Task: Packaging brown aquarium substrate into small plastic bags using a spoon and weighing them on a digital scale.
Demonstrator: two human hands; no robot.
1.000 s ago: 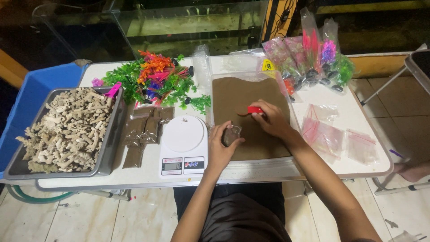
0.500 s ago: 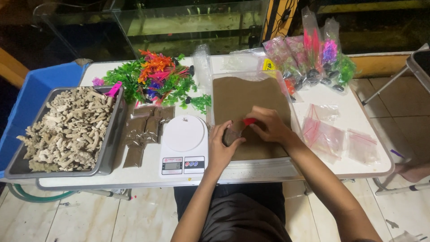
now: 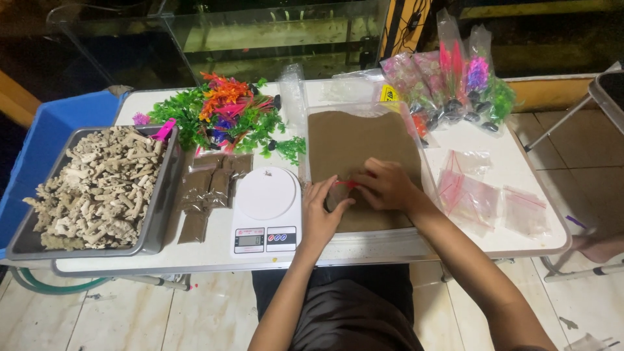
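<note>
Over the tray of brown sand (image 3: 364, 140), our left hand (image 3: 323, 214) steadies a small bag (image 3: 337, 198) while our right hand (image 3: 387, 185) pinches its red strip (image 3: 344, 184).

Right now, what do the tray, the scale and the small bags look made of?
Tray: metal, by its dull grey sheen. Scale: white plastic, smooth and glossy, probably. Small bags: thin clear plastic film, see-through and crinkled, with red strips at their mouths.

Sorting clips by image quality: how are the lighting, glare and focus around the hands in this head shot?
Head view: the white table is evenly lit and sharp; the dark background glass shows faint reflections; the left hand and right hand look slightly soft over the brown tray; the small red item between them is too blurred to identify.
</note>
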